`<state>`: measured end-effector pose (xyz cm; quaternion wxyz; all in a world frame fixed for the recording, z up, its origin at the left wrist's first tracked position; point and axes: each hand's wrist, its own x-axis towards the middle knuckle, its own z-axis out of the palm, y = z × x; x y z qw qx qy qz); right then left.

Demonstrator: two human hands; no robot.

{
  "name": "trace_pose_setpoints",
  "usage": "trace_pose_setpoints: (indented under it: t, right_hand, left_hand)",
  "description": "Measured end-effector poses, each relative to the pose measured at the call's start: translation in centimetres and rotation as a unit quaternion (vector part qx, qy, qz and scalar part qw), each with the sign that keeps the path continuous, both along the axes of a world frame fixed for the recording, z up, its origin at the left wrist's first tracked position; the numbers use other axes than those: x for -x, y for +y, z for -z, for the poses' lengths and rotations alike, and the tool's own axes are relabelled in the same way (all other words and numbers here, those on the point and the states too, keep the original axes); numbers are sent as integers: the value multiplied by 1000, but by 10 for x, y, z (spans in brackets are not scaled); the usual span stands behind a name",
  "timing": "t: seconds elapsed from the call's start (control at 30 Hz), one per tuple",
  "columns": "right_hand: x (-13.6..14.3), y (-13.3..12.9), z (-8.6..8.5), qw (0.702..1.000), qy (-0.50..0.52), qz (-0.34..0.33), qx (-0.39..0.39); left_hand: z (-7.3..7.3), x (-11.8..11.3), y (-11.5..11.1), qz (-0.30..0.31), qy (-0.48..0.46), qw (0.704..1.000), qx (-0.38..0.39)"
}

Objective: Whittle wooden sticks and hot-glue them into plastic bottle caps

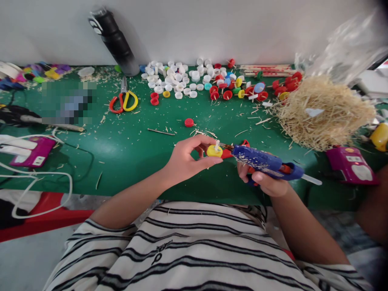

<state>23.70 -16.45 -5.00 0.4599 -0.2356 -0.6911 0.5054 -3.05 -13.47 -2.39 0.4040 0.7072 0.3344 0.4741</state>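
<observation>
Between the thumb and fingers of my left hand (184,158) is a yellow bottle cap (213,152), with a short pale stick standing up from its middle. My right hand (272,185) is wrapped round the grip of a blue glue gun (256,159), which is speckled with wood shavings. The gun's nozzle points left and is right beside the stick; whether they touch I cannot tell. From the rear of the gun sticks a clear glue stick (312,180). A red cap (188,122) and a thin metal rod (160,131) lie beyond my hands.
White bottle caps (178,76) and coloured caps with sticks (227,95) spread along the back. Scissors (123,99) and a black bottle (117,44) are left of them. Pale shredded straw (323,113) is heaped at right. Purple boxes (351,165) flank the green table (121,141); white cables lie left.
</observation>
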Motion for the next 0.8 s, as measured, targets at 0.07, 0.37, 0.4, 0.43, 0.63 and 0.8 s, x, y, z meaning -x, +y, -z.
trace_pose_setpoints:
  t: [0.07,0.37,0.4,0.43,0.63,0.8]
  right_hand:
    - [-2,0,2,1000,-3,-2,1]
    - [-3,0,2,1000,-13,-1,-10]
    - [-3,0,1,1000,-14,1,-12]
    - [-3,0,1,1000,-15,3,-13]
    - [-2,0,1,1000,-15,10,-12]
    - [-1,0,3,1000,-2,13,-8]
  left_hand:
    - [1,0,0,-1,2,1000,-1]
    - [-3,0,-1,-1,3,1000,9]
    - [-3,0,-1,-2,2,1000,8]
    - [-3,0,-1,-2,1,1000,7]
    - [0,-1,-1,-1,-8,1000,12]
    - [1,-1,-1,3,-16,999,27]
